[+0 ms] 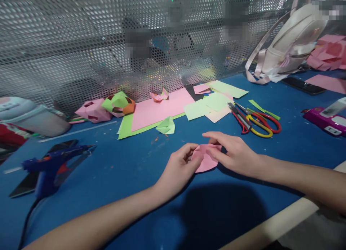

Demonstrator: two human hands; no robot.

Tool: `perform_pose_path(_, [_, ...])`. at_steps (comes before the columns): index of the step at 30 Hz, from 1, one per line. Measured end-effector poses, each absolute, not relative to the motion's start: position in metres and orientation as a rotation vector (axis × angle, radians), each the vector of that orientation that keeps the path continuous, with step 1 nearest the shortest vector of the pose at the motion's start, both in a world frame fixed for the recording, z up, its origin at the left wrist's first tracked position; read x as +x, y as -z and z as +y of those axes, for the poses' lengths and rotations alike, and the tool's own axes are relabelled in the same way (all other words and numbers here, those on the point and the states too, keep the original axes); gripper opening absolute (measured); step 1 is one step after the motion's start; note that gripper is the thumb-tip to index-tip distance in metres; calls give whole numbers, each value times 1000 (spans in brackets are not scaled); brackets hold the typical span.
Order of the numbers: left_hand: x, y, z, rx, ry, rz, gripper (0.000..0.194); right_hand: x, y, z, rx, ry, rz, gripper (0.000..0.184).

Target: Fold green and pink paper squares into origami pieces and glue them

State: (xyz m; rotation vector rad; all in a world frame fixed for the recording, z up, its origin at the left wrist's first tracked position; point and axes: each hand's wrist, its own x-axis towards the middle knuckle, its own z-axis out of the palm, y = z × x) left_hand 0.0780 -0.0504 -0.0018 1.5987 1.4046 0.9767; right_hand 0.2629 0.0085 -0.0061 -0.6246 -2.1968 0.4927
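Observation:
Between my two hands is a small piece of pink paper [207,164], partly folded, low over the blue table. My left hand [181,163] grips its left side, thumb on top and fingers curled beneath. My right hand [233,152] is at its right side, the thumb resting on the paper and the index finger stretched out above the far edge. Some of the paper is hidden by my fingers. Beyond my hands lies a folded light green paper piece [165,126]. A red utility knife [240,119] and scissors [261,124] with red and yellow handles lie to the right.
A blue glue gun [51,163] rests over a dark phone [25,185] at left. Pink sheets [159,109], green sheets [198,108] and folded paper shapes [94,110] line the perforated metal screen [81,44]. A pale backpack [289,44] and a purple tool [324,120] are at right.

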Motion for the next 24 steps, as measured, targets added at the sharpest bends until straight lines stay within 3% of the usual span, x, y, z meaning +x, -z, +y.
perform_pose_path(9, [77,2,-52,1801,-950,1384,28,264,7,5,-485,-443,-2213,28])
perform_pose_path(15, [76,0,-52,1700,-1027,1424,28,262,5,3,-688,-529,-2204,40])
perform_pose_path(24, [78,2,-51,1544,-1053,1386,24,255,10,11,-852,-727,-2149,13])
